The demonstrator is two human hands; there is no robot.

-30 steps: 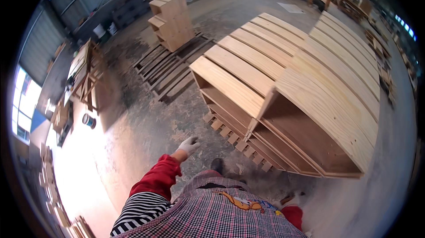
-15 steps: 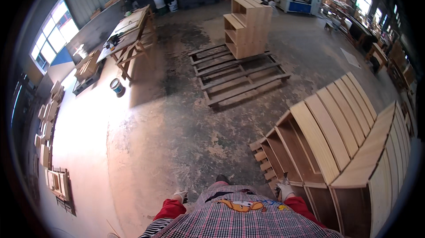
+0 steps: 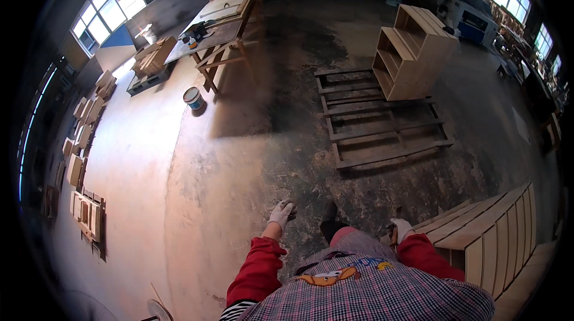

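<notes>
Head view, going by size. Slatted unit (image 3: 508,237) biggest: pale timber, near side and right of the pallet (image 3: 394,154), partly cut off by sleeve and apron. Should be stiff, bulky and heavy, more than a one-hand lift; raw wood ought to grip well through gloves, with some splinter risk at the edges. I'd take it by the outer frame at two opposite corners, not by single slats, which could flex or pull at their fixings. Bench (image 3: 230,34) sits beyond the pallet, to its left. Cabinet (image 3: 427,61), stepped with bare shelves, stands upright on the pallet's far right part. Can (image 3: 193,98) on the floor, well left of the pallet.

Hands, both in pale gloves, both on the near side of the pallet. Left hand (image 3: 282,212): left of it, over floor, fingers half curled; can't tell if anything is pinched. Right hand (image 3: 402,228): just beside the slatted unit, fingers wrapped round a tool (image 3: 393,236); contact with the wood unclear. Tool is smallest: narrow, dark, detail blurred, near side of the pallet. Probably light and rigid; hold by the handle, treat the tip as sharp.
</notes>
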